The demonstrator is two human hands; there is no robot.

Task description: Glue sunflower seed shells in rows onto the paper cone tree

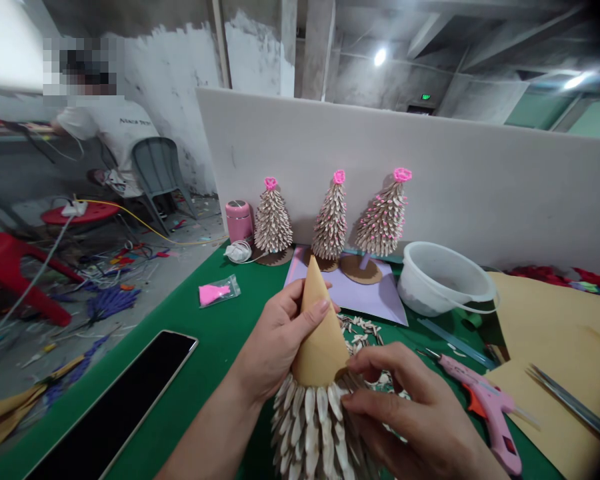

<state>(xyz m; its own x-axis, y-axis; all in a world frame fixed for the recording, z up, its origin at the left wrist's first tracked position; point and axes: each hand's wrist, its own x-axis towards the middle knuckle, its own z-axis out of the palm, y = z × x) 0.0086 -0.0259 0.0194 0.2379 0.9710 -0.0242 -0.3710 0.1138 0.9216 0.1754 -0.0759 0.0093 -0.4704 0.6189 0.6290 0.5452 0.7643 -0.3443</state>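
My left hand [285, 330] is wrapped around the upper part of a tan paper cone [314, 360], its thumb pressed on the front. Overlapping rows of pale sunflower seed shells [313, 413] cover the cone's lower part, which runs out of view at the bottom. At the right end of the top row, my right hand [405, 407] pinches a seed shell [349, 381] against the cone, partly hidden by the fingers. Loose seed shells [363, 330] lie on the green table behind the cone.
Three finished-looking shell trees [330, 223] with pink tops stand at the back. To the right are a white bucket [447, 277], a pink glue gun [485, 400] and scissors [570, 400]. A phone [115, 407] and a pink-filled bag [220, 291] lie left. A person [110, 127] sits far left.
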